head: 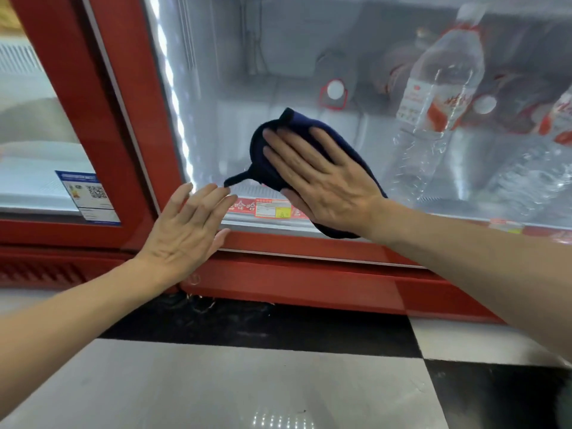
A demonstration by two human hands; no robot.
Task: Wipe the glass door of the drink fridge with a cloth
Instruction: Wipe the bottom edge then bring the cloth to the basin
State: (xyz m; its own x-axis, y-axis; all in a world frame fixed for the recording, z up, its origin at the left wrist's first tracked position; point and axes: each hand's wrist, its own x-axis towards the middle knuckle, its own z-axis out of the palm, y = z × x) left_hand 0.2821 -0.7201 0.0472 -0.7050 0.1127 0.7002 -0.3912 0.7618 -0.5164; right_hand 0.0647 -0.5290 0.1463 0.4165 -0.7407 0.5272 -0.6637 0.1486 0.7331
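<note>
left hand (182, 233): fingers spread flat, empty, on the red frame (297, 246) at the glass door's (278, 57) lower-left corner | cloth (297, 125): dark blue, flat against the door's lower glass | right hand (322, 178): palm open, fingers spread, pressing the cloth | water bottles (439, 85): behind the glass, right of the cloth

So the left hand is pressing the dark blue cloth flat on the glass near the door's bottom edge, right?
Not quite: the head view shows the right hand pressing the dark blue cloth flat on the glass; the left hand rests bare on the red frame.
</note>
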